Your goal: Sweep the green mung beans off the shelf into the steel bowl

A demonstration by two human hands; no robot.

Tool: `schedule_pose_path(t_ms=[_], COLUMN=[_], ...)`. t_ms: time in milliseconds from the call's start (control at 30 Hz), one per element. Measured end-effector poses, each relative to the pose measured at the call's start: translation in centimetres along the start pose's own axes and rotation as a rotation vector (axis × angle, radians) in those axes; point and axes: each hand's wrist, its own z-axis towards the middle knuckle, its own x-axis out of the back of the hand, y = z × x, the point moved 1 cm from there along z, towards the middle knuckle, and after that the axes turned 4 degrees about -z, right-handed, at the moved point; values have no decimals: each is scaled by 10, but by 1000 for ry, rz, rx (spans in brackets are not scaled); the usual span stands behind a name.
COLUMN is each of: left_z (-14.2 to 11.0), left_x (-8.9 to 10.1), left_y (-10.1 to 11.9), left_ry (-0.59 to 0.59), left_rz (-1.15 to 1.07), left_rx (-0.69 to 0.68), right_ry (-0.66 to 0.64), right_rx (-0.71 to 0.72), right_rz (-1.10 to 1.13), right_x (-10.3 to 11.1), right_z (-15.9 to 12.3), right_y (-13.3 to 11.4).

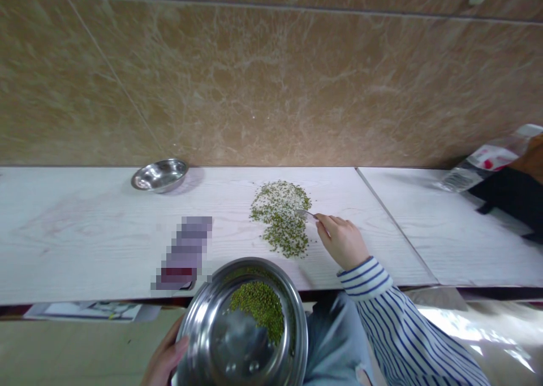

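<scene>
My left hand grips the left rim of a large steel bowl, held in front of the table's near edge. Green mung beans lie gathered in the bowl's upper right part. Between finger and thumb, my right hand pinches the handle of a small metal spoon. The spoon's head rests at the right side of a spread-out patch of mung beans mixed with white grains on the table. Whether the spoon carries anything is too small to tell.
A smaller steel bowl stands by the wall at the back left. A blurred-out phone-like object lies left of the large bowl. At the far right are a clear plastic bottle and a black item. A seam crosses the white tabletop.
</scene>
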Motion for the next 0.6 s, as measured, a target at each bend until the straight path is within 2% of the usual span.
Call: schedule_pose_path(t_ms=[167, 433, 600], left_z=[-2, -1, 1], left_x=[-6, -4, 0], left_y=[1, 1, 1], left_ry=[18, 8, -42], left_rz=[-6, 10, 11], left_rx=[-18, -19, -58], right_ry=[-36, -88, -90], right_rx=[24, 126, 136], right_rz=[-9, 17, 22], right_x=[-4, 4, 6], right_z=[13, 2, 27], right_y=[-11, -27, -28])
